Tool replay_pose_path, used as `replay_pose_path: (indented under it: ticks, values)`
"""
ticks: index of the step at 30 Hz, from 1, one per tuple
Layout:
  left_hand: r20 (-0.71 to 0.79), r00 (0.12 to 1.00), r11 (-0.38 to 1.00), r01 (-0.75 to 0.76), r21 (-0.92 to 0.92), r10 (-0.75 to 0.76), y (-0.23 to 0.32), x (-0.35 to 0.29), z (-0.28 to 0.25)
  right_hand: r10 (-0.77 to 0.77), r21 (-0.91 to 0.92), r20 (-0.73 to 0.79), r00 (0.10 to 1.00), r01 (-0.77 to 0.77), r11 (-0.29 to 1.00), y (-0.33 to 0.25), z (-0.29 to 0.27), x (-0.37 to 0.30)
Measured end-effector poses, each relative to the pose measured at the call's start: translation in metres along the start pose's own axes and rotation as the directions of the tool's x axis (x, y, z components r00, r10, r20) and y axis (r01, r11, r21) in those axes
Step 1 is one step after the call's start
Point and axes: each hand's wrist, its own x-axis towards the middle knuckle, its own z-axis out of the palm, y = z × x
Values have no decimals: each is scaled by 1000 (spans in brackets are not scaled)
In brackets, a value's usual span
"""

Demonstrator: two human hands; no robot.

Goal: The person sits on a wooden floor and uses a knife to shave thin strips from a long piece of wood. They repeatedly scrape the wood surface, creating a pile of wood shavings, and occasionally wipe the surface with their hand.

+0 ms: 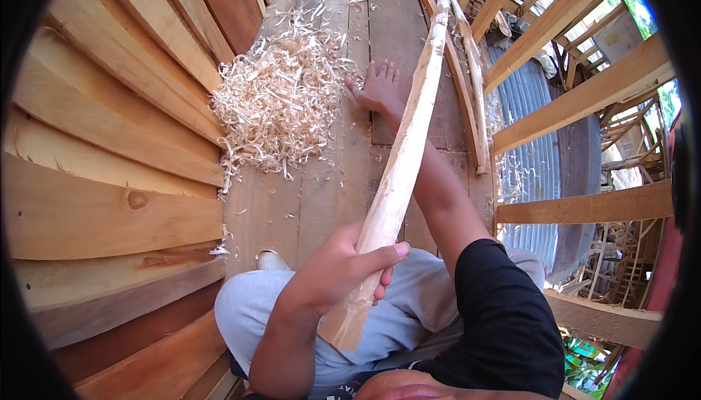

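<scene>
Wood, pale and freshly shaved: a long, slender stick [405, 144] runs from the person's lap up and away across the plank floor [343, 173], its surface faceted with flat cuts, its near end thicker and blunt, its far end tapering toward the railing. The left hand [339, 272] is wrapped around the stick near its lower end, fingers closed over it and thumb lying along the top. The right hand [378, 87] lies flat and spread on the floor just left of the stick's upper half, palm down, holding nothing. A loose heap of curled shavings [277, 100] sits left of the stick, near the right hand. Further left of the stick, rough boards [109, 144] are stacked in overlapping rows. Right of the stick, a wooden railing [584, 93] stands before corrugated metal sheeting [537, 151].
</scene>
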Motion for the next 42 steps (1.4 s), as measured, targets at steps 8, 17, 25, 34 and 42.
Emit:
replay_pose_path:
  ticks: [8, 17, 25, 34, 42]
  values:
    - [52, 997, 998, -59, -8, 59, -1, -2, 3, -177, 694, -57, 983, 166, 700, -43, 16, -7]
    - [14, 1000, 999, -26, -20, 26, -4, -9, 1, 300, 447, -292, 908, -147, 882, -21, -24, -63]
    - [-47, 996, 997, -82, 6, 82, -17, -2, 2, -70, 190, -143, 987, 97, 977, -32, 12, -148]
    - [-64, 996, 995, -73, -69, 69, -21, -8, -8, 724, 255, 83, 685, -717, 649, -38, -10, -193]
    - [10, 996, 993, -91, -80, 92, -17, 1, 1, 374, 150, 140, 917, -392, 907, -24, -38, -255]
